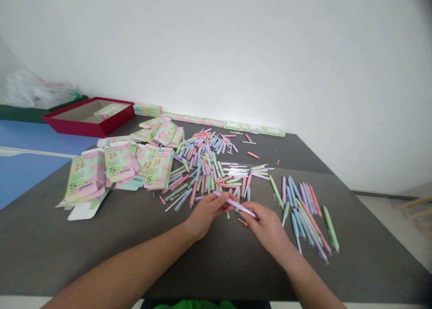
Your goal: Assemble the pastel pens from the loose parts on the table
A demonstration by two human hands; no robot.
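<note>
A lilac pastel pen [236, 204] lies across my two hands above the dark table. My left hand [205, 215] grips one end, and my right hand [265, 226] pinches the other. Just beyond my fingers spreads a loose heap of pastel pen barrels and white refills [202, 165]. To the right of my right hand lies a looser group of whole pens in blue, pink and green [303, 214]. Flattened pastel cardboard boxes printed with a 5 [135, 165] lie to the left of the heap.
A red open box [88, 116] holding printed cards stands at the far left corner of the dark grey table [216, 264]. Several flat cartons [216, 123] line the wall edge. A plastic bag [30, 91] and a blue surface [30, 174] lie left.
</note>
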